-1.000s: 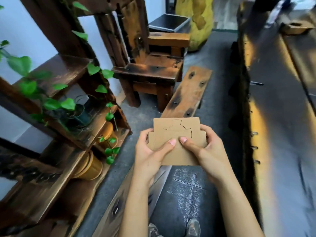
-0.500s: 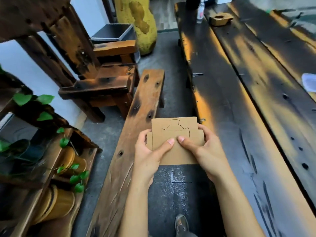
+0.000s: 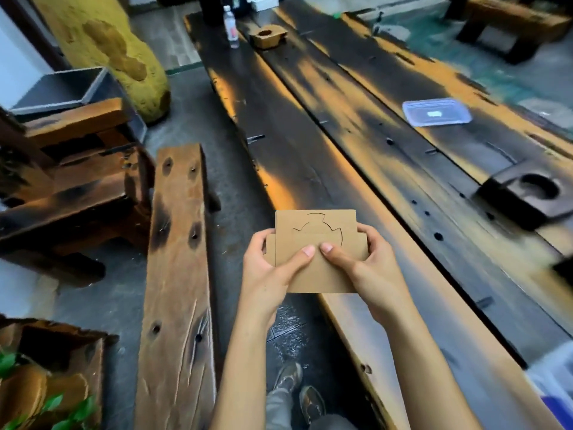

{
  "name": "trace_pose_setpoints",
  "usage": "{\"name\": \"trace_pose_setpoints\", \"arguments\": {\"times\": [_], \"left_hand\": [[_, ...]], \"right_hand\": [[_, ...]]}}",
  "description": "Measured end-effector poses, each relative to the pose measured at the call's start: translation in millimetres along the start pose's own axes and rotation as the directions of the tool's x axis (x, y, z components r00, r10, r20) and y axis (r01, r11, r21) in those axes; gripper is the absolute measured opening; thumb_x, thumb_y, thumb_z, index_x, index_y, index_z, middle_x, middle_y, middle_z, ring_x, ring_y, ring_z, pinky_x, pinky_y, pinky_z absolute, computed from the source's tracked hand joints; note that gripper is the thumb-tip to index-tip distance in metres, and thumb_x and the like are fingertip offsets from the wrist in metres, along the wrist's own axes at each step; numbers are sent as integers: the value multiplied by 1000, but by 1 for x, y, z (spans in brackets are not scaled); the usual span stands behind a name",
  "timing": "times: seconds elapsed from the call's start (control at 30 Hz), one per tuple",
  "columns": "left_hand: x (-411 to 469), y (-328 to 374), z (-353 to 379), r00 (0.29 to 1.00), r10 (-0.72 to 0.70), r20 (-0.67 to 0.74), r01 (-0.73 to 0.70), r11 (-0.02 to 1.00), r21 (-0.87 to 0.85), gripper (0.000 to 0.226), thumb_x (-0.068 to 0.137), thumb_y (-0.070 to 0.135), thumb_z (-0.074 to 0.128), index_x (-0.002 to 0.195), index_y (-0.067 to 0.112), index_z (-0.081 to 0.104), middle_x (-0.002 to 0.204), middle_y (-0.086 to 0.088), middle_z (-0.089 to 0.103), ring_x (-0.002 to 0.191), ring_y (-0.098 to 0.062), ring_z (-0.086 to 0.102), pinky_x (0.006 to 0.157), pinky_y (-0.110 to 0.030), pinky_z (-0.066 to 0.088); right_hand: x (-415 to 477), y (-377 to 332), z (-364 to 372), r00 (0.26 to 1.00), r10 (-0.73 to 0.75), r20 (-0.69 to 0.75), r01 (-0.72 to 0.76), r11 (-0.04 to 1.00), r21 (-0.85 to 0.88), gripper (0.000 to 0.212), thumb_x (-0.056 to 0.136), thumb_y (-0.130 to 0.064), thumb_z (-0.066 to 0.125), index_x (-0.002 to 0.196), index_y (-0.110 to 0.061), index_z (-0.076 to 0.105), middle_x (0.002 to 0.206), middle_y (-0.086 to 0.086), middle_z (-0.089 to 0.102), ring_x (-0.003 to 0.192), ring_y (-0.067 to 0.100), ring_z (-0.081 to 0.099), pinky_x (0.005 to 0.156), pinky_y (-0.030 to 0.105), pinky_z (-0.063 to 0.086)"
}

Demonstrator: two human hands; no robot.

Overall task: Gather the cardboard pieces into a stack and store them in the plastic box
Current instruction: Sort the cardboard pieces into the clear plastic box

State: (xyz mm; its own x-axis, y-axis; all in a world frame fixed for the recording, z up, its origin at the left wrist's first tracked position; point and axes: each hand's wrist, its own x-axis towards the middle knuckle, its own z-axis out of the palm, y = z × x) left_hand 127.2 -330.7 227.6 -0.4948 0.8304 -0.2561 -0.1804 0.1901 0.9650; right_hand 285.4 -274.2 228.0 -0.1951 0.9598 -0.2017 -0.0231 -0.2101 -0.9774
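— How many pieces are in the cardboard stack?
— Can't count; the front sheet covers the rest, and the left hand and right hand curl their fingers out of sight behind it.
— The plastic box?
— Blurred; perhaps only a lid.

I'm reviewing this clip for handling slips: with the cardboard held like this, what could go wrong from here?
1. The cardboard stack is uneven: a wider piece sticks out behind the front one, and the left hand and right hand only pinch it, so pieces could slide apart while carried.
2. The plastic box lies far across the table and may be lidded; freeing a hand to open it could loosen the stack.
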Motion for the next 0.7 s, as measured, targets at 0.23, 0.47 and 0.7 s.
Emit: {"name": "trace_pose_setpoints", "arguments": {"times": [0.23, 0.47, 0.7], "left_hand": [[21, 8, 30, 970, 17, 242, -24, 999, 25, 51, 74, 11, 93, 116, 16, 65, 104, -2, 80, 91, -11, 78, 70, -22, 60], [38, 8, 40, 909, 13, 418, -28, 999, 31, 66, 67, 24, 93, 124, 16, 61, 105, 6, 81, 95, -12, 78, 72, -22, 60], [46, 3, 51, 822, -34, 568, -27, 995, 98, 64, 67, 26, 94, 122, 17, 62, 107, 0, 80, 97, -13, 78, 73, -25, 61]], "right_hand": [[-4, -5, -23, 977, -22, -212, 30, 999, 33, 50, 79, -16, 88, 123, -16, 64, 105, -1, 80, 95, 15, 77, 71, 24, 61], [-18, -6, -22, 917, -32, -398, 58, 997, 54, 50, 78, -19, 89, 120, -23, 64, 102, -6, 80, 92, 12, 76, 66, 24, 60], [-38, -1, -19, 821, -15, -571, 56, 997, 54, 52, 78, -20, 89, 123, -23, 64, 110, -1, 77, 101, 18, 74, 85, 41, 63]]}}
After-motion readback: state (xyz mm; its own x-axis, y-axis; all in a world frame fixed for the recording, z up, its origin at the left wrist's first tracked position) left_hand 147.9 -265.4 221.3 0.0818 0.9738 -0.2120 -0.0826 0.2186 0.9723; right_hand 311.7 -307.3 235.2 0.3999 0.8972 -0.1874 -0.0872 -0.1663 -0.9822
